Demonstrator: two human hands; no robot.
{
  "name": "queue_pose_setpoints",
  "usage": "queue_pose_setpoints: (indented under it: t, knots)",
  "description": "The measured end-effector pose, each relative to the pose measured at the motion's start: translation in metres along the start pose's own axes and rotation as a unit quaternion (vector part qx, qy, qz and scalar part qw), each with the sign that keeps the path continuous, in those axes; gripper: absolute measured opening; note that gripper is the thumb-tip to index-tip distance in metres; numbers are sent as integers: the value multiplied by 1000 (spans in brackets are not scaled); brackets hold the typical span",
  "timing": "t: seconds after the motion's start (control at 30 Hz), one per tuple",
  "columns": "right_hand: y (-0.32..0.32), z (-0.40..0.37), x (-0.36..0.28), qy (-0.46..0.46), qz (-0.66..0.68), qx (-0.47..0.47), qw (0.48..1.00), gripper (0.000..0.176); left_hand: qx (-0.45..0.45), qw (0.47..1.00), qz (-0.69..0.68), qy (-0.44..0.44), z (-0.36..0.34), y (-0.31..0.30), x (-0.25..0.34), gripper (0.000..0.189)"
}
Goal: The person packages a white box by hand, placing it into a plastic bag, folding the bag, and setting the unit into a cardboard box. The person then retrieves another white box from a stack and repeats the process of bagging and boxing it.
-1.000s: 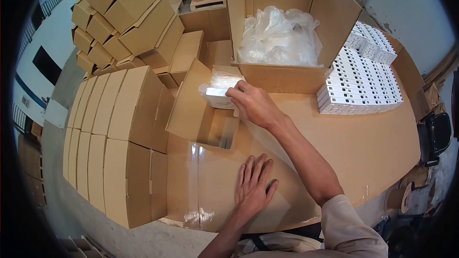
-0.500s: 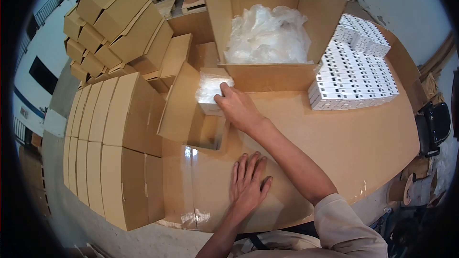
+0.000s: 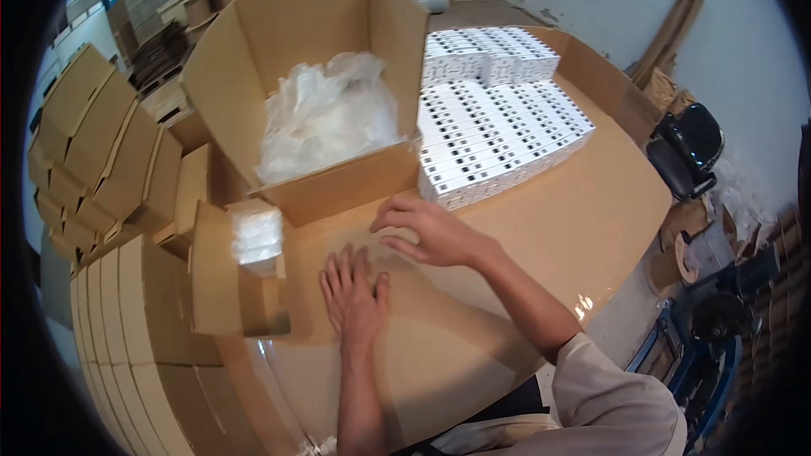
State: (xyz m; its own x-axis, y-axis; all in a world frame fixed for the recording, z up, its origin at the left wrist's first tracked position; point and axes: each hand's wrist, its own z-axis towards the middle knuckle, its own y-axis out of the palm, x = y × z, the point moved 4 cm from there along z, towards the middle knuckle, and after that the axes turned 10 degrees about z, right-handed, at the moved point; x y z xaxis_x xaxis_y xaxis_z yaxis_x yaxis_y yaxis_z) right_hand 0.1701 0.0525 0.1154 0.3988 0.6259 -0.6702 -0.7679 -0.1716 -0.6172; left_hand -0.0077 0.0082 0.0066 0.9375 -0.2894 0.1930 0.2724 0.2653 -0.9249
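Observation:
My left hand [image 3: 353, 300] rests flat on the cardboard-covered table, fingers spread, just right of a small open carton [image 3: 228, 308]. Inside that carton, toward its far end, sits a white bundle in clear plastic wrap [image 3: 258, 235]. My right hand [image 3: 435, 232] hovers over the table with its thumb and fingers apart and nothing between them. It is nearest the front corner of the stacked white boxes [image 3: 498, 139], which lie in tight rows with small black squares on their tops.
Behind the small carton stands a large open cardboard box [image 3: 338, 181] holding crumpled clear plastic bags [image 3: 329, 118]. Closed cartons [image 3: 118, 321] are stacked at left, with more piled cartons [image 3: 101, 152] behind them. A black chair [image 3: 688, 148] stands beyond the table's right edge.
My right hand has left the wrapped bundle in the small carton and moved right toward the white boxes. My left hand stays flat on the table. The view has turned to the right.

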Motion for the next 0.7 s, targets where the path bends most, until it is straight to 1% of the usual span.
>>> queue_pose_setpoints:
  t: [0.07,0.13,0.2,0.27,0.3,0.33,0.37,0.5,0.57,0.63,0.7]
  knots:
    - [-43,-14,15,62,-22,-8,998,21,-2,1000,0,-19,19,6,2,60]
    - [-88,-24,39,53,-84,25,995,20,-17,999,1,-28,31,15,-1,62]
    - [-133,-31,72,126,-113,86,982,22,-33,999,0,-40,42,23,0,64]
    - [-175,-31,98,181,-171,133,959,27,-62,997,0,-45,43,23,-2,66]
    - [-193,-34,119,170,-236,143,946,35,-79,996,-7,-38,43,22,-3,67]
    - [-209,-31,133,215,-249,142,933,43,-94,995,-13,-33,43,19,-5,68]
    - [-223,-27,149,214,-276,156,924,48,-108,994,-18,-27,45,17,-6,69]
    - [-265,-12,207,243,-337,210,885,62,-125,991,-34,-17,52,12,-9,71]
    - [-280,-2,224,284,-329,235,869,67,-144,989,-24,-25,53,9,-6,71]
    - [-288,4,243,327,-315,268,850,72,-142,989,-21,-25,53,10,-6,71]
    - [-296,10,253,345,-312,271,843,73,-141,989,-20,-28,54,10,-5,71]
